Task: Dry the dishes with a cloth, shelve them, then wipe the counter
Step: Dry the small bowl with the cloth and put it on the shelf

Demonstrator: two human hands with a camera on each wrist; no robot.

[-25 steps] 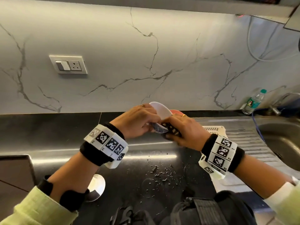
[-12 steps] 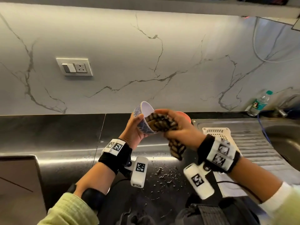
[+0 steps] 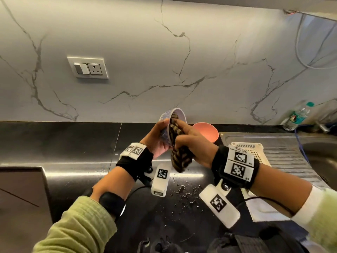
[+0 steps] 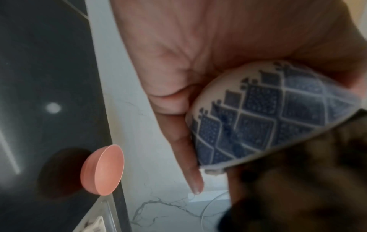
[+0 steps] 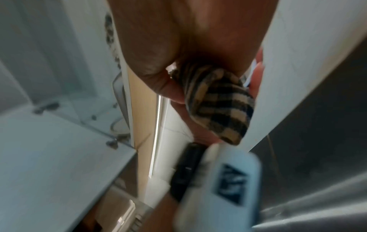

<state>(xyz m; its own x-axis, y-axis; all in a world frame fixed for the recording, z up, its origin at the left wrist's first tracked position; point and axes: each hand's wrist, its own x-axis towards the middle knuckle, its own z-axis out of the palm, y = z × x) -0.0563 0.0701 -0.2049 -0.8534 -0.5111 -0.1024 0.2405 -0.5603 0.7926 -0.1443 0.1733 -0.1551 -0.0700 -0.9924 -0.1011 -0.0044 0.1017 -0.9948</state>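
Observation:
My left hand (image 3: 158, 137) holds a small blue-and-white patterned bowl (image 3: 166, 118) tilted on its side above the dark counter (image 3: 73, 143); the left wrist view shows the bowl's lattice pattern (image 4: 264, 119) against my palm. My right hand (image 3: 191, 141) grips a brown-and-black checked cloth (image 3: 179, 157) and pushes it into the bowl's mouth, with the cloth's tail hanging below. The right wrist view shows the cloth (image 5: 220, 108) bunched between thumb and fingers. A pink bowl (image 3: 207, 133) stands on the counter just behind my right hand, also seen as the pink bowl (image 4: 103, 169) in the left wrist view.
Water droplets (image 3: 184, 194) lie on the counter below my hands. A white slotted rack (image 3: 255, 152) sits on the steel drainboard (image 3: 291, 161) at right, with the sink (image 3: 324, 161) beyond. A water bottle (image 3: 297, 115) stands by the marble wall. A switch plate (image 3: 87, 67) is mounted on the wall.
The bowl has been lifted and turned on its side, mouth toward my right hand. The cloth has gone from outside the bowl to inside its mouth.

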